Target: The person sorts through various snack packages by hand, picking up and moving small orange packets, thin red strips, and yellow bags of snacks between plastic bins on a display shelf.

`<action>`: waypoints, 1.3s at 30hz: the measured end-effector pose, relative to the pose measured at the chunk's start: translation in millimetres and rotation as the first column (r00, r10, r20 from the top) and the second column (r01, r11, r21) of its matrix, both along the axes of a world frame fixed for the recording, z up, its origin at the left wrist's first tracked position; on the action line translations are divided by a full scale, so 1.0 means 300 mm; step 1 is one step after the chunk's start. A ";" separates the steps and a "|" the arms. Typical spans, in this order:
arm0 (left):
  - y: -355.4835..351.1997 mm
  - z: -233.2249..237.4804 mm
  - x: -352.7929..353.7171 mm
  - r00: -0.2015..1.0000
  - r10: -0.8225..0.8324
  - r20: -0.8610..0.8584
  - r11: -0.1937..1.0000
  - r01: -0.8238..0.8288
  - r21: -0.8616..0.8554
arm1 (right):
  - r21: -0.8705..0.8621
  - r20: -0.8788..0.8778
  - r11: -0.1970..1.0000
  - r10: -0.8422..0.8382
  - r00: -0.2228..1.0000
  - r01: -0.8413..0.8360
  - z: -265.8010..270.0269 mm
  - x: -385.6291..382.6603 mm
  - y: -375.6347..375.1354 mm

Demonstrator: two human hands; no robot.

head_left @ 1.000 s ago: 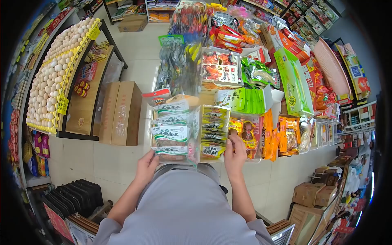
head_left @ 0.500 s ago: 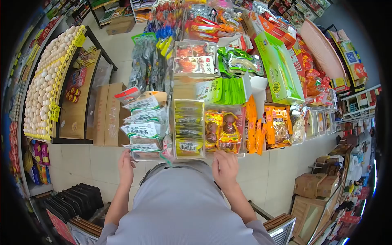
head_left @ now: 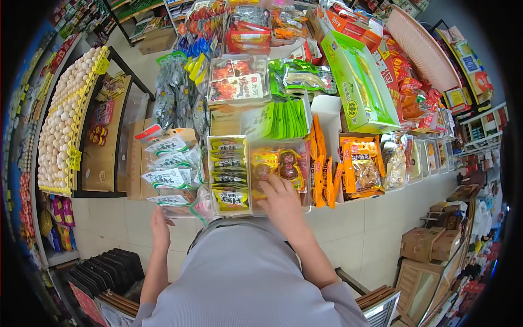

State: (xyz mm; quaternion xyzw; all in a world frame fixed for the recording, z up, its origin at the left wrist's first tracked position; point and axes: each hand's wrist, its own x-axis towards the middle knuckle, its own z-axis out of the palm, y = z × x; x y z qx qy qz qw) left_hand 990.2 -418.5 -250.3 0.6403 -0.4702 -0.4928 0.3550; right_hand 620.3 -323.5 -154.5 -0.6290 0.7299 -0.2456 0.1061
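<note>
My right hand point(head_left: 283, 206) reaches over the front of a clear plastic bin point(head_left: 303, 203), its fingers stretched onto yellow packets of round brown food point(head_left: 290, 164). Those fingers are open and partly cover the packets. Beside that bin, narrow yellow-green packets point(head_left: 230, 198) stand in a row in a white-edged bin point(head_left: 211, 185). My left hand point(head_left: 159, 226) is at the front left corner of another clear bin, which holds white and green packets point(head_left: 165, 179). Its thumb is apart from the fingers; whether it presses on the bin is hard to see.
Orange snack packets point(head_left: 361, 165), upright green packets point(head_left: 283, 121) and an open green box point(head_left: 359, 82) fill the display ahead. Trays of eggs point(head_left: 71, 120) stand on a rack to the left. Cardboard boxes point(head_left: 422, 243) sit at the right.
My right hand has moved forward from the bin's front edge onto the yellow packets, its fingers stretching out. My left hand stays near the same bin corner. The view has shifted slightly.
</note>
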 end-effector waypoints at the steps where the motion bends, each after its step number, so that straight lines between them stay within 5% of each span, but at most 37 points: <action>1: 0.001 0.001 -0.006 1.000 0.021 -0.004 1.000 -0.021 0.000 | 0.013 -0.001 1.000 -0.009 1.000 0.009 -0.004 0.000 -0.012; 17: 0.027 -0.010 -0.013 0.998 0.059 -0.011 0.998 -0.059 0.001 | 0.029 -0.003 1.000 0.009 1.000 -0.009 -0.046 -0.059 -0.080; 24: 0.016 -0.002 -0.021 0.999 0.054 -0.001 0.999 -0.054 0.001 | -0.160 0.131 0.980 -0.101 0.986 0.121 0.043 -0.139 -0.011; 30: 0.013 -0.009 -0.017 0.998 0.034 0.059 0.999 -0.033 -0.031 | -0.022 0.154 0.990 -0.137 0.979 0.142 0.048 -0.139 0.034; 39: 0.007 0.010 -0.040 0.997 0.029 0.065 0.997 -0.024 -0.080 | 0.173 -0.187 0.985 0.017 0.982 0.016 -0.057 -0.109 0.022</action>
